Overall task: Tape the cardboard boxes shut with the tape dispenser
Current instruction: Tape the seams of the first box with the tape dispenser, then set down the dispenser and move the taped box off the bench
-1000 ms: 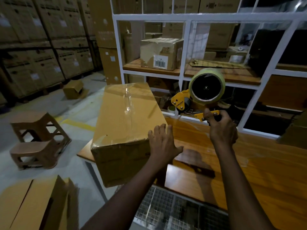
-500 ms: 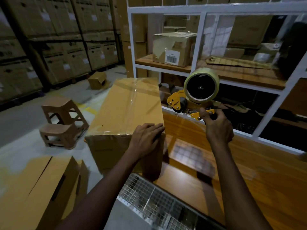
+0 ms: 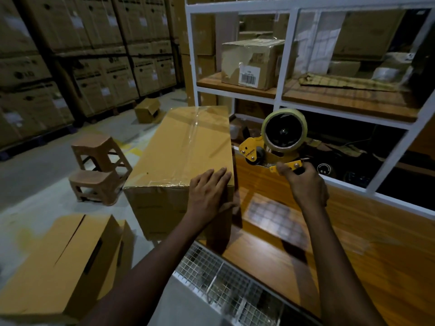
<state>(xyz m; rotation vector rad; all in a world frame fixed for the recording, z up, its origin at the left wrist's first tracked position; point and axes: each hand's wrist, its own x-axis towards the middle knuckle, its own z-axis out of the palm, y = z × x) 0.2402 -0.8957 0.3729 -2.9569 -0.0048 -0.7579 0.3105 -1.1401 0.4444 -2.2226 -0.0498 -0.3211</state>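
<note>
Cardboard box [image 3: 188, 147] lies at the left end of the wooden table [image 3: 353, 243], with a clear tape strip [image 3: 195, 137] along its top that is faint in the dim light. The left hand [image 3: 209, 191] rests flat on its near right corner, fingers straight and together. The right hand [image 3: 306, 184] curls round the handle of the tape dispenser [image 3: 256, 151] and hides it. The dispenser is held in the air just right of the box, apart from it. Whether tape trails from the tape roll [image 3: 283, 130] cannot be made out. A second box [image 3: 58, 260] at lower left is cut off by the frame.
</note>
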